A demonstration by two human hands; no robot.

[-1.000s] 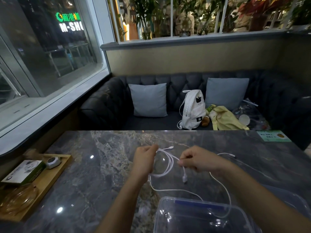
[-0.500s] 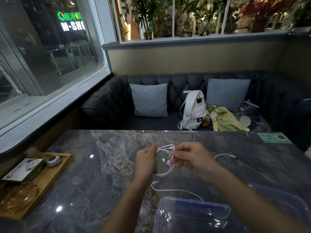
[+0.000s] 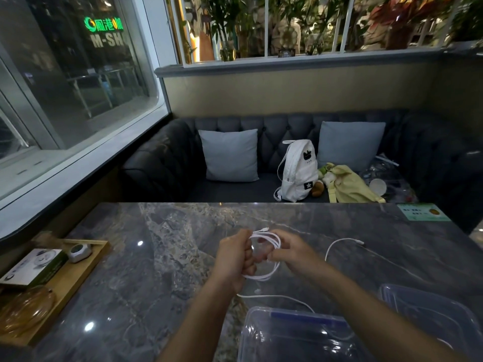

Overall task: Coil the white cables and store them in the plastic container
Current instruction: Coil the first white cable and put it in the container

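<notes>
both the left hand [image 3: 235, 256] and right hand [image 3: 292, 253] grip the coiled white cable [image 3: 271, 241]. they are beyond the plastic container [image 3: 295, 335].

Table [image 3: 156, 273] presented as polished stone, glossy, with lamp reflections. Container [image 3: 261, 333] at 6 o'clock was clear, shiny plastic. Cable [image 3: 261, 278] looked smooth, white-sheathed. Tray [image 3: 78, 270] at 8 o'clock appeared matt wood. Cushion [image 3: 231, 155] was plain cloth

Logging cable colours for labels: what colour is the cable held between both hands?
White; the cable shows best in the head view.
</notes>
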